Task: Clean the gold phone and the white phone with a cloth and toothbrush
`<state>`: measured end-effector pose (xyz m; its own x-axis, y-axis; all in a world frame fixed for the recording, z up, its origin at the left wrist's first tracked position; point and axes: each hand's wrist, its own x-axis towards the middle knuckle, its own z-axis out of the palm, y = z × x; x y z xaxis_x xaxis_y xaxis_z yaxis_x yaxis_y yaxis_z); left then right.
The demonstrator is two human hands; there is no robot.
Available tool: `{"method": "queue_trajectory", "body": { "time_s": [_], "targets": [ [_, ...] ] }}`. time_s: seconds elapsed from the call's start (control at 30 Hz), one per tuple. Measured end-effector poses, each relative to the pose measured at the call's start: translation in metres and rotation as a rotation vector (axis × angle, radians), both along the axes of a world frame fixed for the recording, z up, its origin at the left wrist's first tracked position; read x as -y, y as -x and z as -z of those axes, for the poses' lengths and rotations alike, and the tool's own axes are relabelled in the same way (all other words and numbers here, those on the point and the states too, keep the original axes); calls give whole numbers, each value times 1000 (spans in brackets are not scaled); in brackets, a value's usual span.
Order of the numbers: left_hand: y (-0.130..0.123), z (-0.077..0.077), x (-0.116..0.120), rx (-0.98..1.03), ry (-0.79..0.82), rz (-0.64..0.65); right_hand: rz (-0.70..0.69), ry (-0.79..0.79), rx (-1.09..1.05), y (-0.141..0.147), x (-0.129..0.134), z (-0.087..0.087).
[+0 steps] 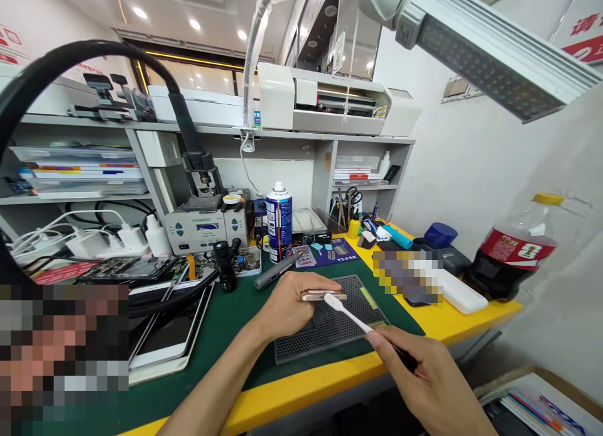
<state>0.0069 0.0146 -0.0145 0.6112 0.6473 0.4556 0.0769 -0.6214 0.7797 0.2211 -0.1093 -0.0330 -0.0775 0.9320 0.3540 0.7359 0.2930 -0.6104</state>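
Running across your view is the yellow-edged table (455, 323), with a green mat (258, 368) over much of its top. Behind it stands the grey shelf unit (323, 175), carrying a large white machine (276, 100) on its top board. The grey control box (202, 233) sits at the back left of the table, and a cola bottle (516, 250) stands at the far right. The blue spray can (279, 225) is upright near the back of the green mat. In front of you lies a dark perforated pad (325, 338).

Your left hand (288, 302) is closed around a slim phone-like device (316, 296), held edge-on above the pad. Your right hand (426, 370) pinches the handle of a white-headed tool (348, 315); its rounded tip is at the device's near edge, though contact is hard to tell.
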Motion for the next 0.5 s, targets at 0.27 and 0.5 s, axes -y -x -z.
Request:
{"method": "queue_trajectory", "body": {
  "time_s": [0.27, 0.5],
  "targets": [
    [-1, -4, 2, 10, -1, 9, -35, -50, -34, 18, 3, -2],
    [1, -4, 2, 19, -13, 21, -71, -4, -34, 33, -9, 0]
  ]
}}
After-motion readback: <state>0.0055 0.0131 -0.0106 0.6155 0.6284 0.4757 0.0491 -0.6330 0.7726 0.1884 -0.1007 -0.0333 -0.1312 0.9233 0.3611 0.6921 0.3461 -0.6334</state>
